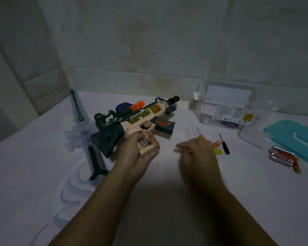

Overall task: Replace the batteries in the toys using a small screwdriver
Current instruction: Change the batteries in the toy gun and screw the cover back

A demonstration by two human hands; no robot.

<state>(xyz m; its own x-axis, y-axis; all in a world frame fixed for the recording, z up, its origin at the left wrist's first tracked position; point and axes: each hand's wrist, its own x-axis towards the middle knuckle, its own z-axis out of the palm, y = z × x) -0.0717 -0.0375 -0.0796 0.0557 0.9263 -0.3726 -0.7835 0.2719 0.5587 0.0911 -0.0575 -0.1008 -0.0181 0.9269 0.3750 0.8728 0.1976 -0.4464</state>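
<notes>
So, left to right. The toy sword (82,125) lies flat at the far left of the table (167,201), and nobody's touching it. I can't see its battery door from here, so my guess is that toy is yet to be done.

Next to it, and overlapping its hilt, is the toy gun (132,118). The left hand (137,153) is wrapped around the handle from below. The battery compartment in the handle is open and faces up, with batteries (143,143) sitting inside. They have a red and white wrap with some print on it, but it's way too small to read. I can't tell if they're the old ones or the fresh ones. A tiny screw (157,163) lies loose on the table just below that hand, so I'd say the unscrewing is done. The cover has yet to go back on.

The right hand (197,153) hovers over the table, apart from the gun, and it's blurry. Its fingers look curled, maybe around something thin with an orange end on top, but honestly I can't tell what it's gripping, if anything.

Just right of it a black screwdriver (224,144) lies on the table, not in use. Behind that is a clear plastic box (238,107) with a printed label and a yellow square, all unreadable. Far right there's a teal lid (295,137) with a heap of loose batteries (283,157) next to it. No brand is legible there either.
</notes>
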